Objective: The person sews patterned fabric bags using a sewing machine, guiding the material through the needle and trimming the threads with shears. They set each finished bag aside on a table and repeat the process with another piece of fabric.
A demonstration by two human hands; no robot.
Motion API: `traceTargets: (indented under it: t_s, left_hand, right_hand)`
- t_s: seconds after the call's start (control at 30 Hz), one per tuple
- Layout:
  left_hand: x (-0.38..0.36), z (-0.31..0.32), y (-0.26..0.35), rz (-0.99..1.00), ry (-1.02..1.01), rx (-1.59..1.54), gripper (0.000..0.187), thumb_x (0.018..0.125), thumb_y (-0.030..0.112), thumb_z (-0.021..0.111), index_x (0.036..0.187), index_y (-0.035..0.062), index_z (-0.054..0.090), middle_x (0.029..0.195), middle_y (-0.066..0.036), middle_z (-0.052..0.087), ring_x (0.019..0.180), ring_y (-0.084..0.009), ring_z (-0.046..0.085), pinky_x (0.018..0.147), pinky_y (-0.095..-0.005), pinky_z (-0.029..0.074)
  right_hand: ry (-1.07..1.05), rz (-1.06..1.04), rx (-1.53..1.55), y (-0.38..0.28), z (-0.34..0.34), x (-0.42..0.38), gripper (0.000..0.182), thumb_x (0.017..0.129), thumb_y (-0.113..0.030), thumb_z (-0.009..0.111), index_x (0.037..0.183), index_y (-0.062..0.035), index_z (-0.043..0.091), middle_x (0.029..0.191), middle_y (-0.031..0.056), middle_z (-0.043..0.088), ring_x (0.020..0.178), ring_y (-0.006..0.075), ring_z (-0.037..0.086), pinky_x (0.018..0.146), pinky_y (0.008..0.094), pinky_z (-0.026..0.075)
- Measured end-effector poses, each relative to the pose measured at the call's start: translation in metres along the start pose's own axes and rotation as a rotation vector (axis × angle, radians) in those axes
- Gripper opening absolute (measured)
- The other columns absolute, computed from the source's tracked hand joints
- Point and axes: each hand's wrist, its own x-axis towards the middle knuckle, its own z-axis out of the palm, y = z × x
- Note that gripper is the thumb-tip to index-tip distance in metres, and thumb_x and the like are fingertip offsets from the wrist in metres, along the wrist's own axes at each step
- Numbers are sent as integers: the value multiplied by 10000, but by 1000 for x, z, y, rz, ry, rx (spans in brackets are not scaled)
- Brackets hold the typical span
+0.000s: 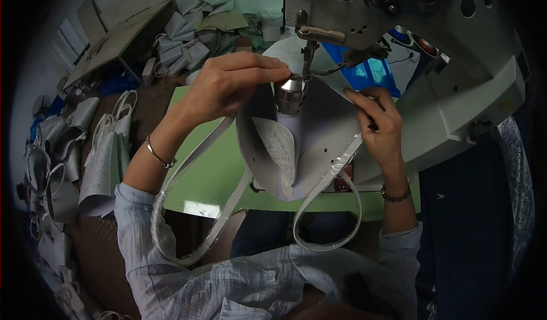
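Observation:
A whitish handbag (336,137) is fitted open-side toward me around the metal post (289,95) of a sewing machine, beneath its needle and presser foot (308,58). My left hand (236,83) holds the bag's upper left edge, fingers stretched toward the presser foot; its thumb is mostly hidden. On the right side, my right hand (380,123) pinches the bag's edge between thumb and fingers. Something small and black (372,124) shows in that palm, too little visible to name. Two strap handles, a left one (162,206) and a right one (327,245), hang in loops toward my lap.
The grey sewing machine (444,86) arches over the right side. A green tabletop (196,186) lies under the bag. Behind the needle is a blue tray (367,72). Several similar bags (105,172) stand at left, with piled pieces (188,41) at the back.

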Motion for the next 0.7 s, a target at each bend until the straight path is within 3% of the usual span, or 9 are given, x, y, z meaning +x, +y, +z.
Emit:
traceTargets:
  t_s: [0.1,0.17,0.33,0.37,0.43,0.53,0.6,0.67,0.7]
  left_hand:
    - [0,1,2,-11,-11,-20,537,685,-149,580,1143,111,685,1128,-64,679,967,-244,679,816,-329,564]
    - [-3,3,4,-27,-10,-30,532,701,-140,586,1164,108,673,1140,-69,675,972,-248,677,816,-334,560]
    - [-4,4,28,-179,16,-119,507,764,-91,611,1227,114,632,1162,-76,663,975,-256,676,807,-339,554]
    - [-3,1,33,-234,-1,-119,480,784,-51,618,1241,97,619,1158,-93,658,1014,-272,659,851,-354,538]
    - [-2,-1,47,-292,-16,-118,459,805,-11,625,1255,79,606,1154,-109,654,1052,-287,642,896,-369,521]
    - [2,-2,87,-275,19,128,412,819,103,656,1216,7,596,1088,-145,660,1136,-309,597,1020,-423,432]
    - [4,-8,121,-34,-332,403,304,823,193,662,1044,-16,660,1021,-140,671,1113,-299,592,1110,-479,313]
    - [-13,5,148,108,-690,252,184,820,199,636,866,33,699,943,-92,669,976,-238,623,1054,-456,360]
    - [-31,18,160,147,-766,227,169,814,188,613,824,48,708,893,-72,660,916,-218,619,984,-418,386]
  right_hand:
    - [-15,18,10,-2,0,-3,546,709,128,614,1135,-202,702,982,69,606,741,186,600,617,306,518]
    - [-68,61,15,-11,-1,-5,423,802,88,583,1154,-123,688,992,90,586,789,180,604,626,291,499]
    - [-154,139,-27,-34,0,-27,565,777,3,643,1320,-127,558,1065,112,581,863,278,628,705,377,526]
    - [-170,162,-44,-41,0,-33,656,751,-13,666,1375,-133,504,1092,118,572,877,315,634,720,417,537]
    - [-207,203,-68,-47,2,-52,667,767,-11,641,1402,-110,465,1107,131,583,890,311,635,721,399,527]
    - [-238,256,-71,-52,-2,-59,658,782,7,597,1417,-78,443,1094,154,596,868,305,638,713,380,516]
    - [-232,264,-53,-56,-9,-58,641,782,23,577,1405,-68,460,1065,163,599,833,302,639,703,379,515]
    - [-229,218,-57,-60,-19,-55,690,719,31,617,1388,-59,477,1000,140,591,794,311,635,673,414,526]
    - [-234,218,-55,-62,-24,-54,690,719,31,617,1388,-59,477,1000,140,591,794,311,635,673,414,526]
